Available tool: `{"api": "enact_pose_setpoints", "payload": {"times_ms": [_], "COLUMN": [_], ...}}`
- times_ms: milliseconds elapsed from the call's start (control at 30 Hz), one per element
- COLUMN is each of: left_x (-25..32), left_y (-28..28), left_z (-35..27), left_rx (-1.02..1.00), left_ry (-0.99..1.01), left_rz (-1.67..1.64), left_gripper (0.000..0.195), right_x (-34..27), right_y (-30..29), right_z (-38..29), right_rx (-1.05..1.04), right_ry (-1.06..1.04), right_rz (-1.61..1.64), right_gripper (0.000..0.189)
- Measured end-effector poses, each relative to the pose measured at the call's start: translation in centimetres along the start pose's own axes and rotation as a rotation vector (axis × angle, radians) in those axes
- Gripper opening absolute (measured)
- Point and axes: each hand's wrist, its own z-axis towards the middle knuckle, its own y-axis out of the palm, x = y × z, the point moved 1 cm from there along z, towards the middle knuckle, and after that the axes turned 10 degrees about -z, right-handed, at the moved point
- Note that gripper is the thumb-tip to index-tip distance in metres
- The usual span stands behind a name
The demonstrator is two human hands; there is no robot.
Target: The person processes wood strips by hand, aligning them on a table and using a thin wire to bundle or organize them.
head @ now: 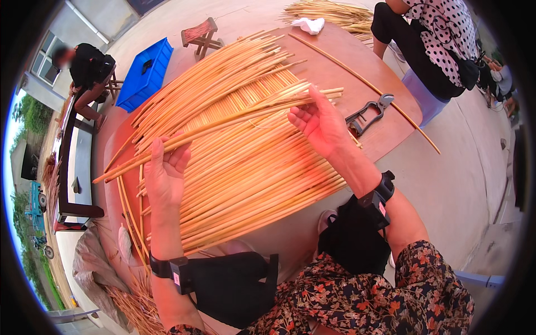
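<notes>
My left hand (pixel 167 167) and my right hand (pixel 314 117) hold a few long peeled sticks (pixel 226 122) between them, slanting up to the right above a mat of many similar sticks (pixel 251 180). The left thumb and fingers close round the sticks near their left end; the right thumb and fingertips pinch them near the other end. Beneath, a band of finer, tightly laid stalks (pixel 238 102) shows between the thicker rows. Beside my right hand, metal pruning shears (pixel 370 114) lie on the reddish table (pixel 389 138), close to a single long stick (pixel 360 75).
A blue plastic crate (pixel 146 73) and a wooden folding stool (pixel 202 35) stand beyond the table. A person in polka dots sits at the upper right; another person bends at the left. A white cloth (pixel 310 26) lies at the table's far edge, a sack (pixel 94 264) at lower left.
</notes>
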Motion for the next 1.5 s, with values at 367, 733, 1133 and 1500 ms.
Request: {"api": "enact_pose_setpoints", "payload": {"times_ms": [367,733,1133,1500], "left_x": [-0.2,-1.5,-1.6,-1.2], "left_y": [0.3,1.0,1.5,2.4], "left_z": [-0.3,-0.7,-1.6,-2.4], "left_rx": [-0.076,-0.128,-0.122,-0.167], "left_ry": [0.002,-0.01,-0.017,-0.195], "left_rz": [-0.001,-0.05,-0.01,0.287], "left_gripper": [0.025,0.025,0.029,0.041], "right_x": [0.2,0.1,0.5,0.7], "right_y": [-0.2,-1.2,-1.4,-1.0], "right_z": [0.4,0.8,0.8,0.8], "right_rx": [-0.006,0.011,-0.003,0.026], "right_ry": [-0.059,-0.023,-0.072,-0.088], "right_rz": [-0.093,-0.072,-0.135,-0.116], "right_gripper": [0.01,0.01,0.011,0.013]}}
